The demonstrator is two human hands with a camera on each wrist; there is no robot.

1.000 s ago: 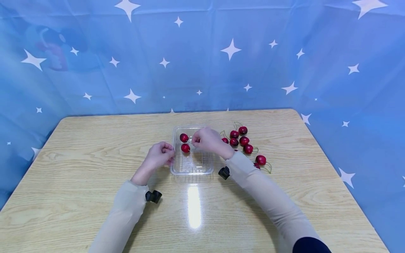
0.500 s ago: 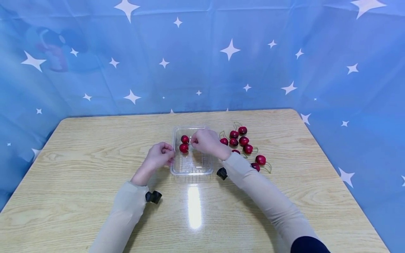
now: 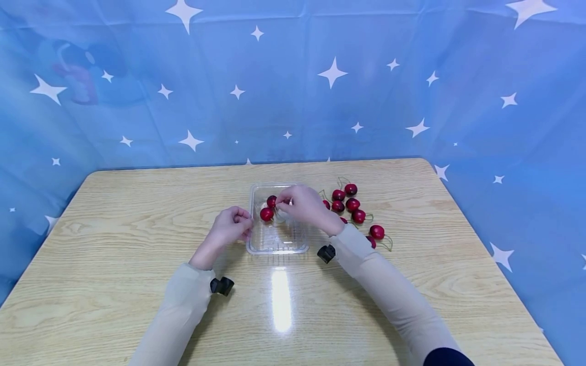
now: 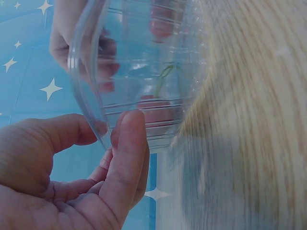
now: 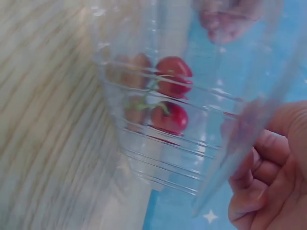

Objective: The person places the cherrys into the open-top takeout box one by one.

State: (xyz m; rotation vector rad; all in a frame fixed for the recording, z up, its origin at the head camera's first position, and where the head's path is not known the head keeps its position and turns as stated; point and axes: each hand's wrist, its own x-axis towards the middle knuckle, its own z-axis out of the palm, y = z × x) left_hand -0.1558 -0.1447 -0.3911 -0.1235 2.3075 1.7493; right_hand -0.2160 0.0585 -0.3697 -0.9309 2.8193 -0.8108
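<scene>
Container (image 3: 274, 240) opens upward, long axis running near to far.

Clear plastic container (image 3: 276, 244), rectangular with ribbed walls and rounded corners, is lying flat on the wood-grain tabletop (image 3: 160, 213), open side facing up. Inside, two glossy, green-stemmed red cherries (image 3: 266, 214) are sitting close together in the left half, the farther one looking darker, the nearer one brighter.
</scene>
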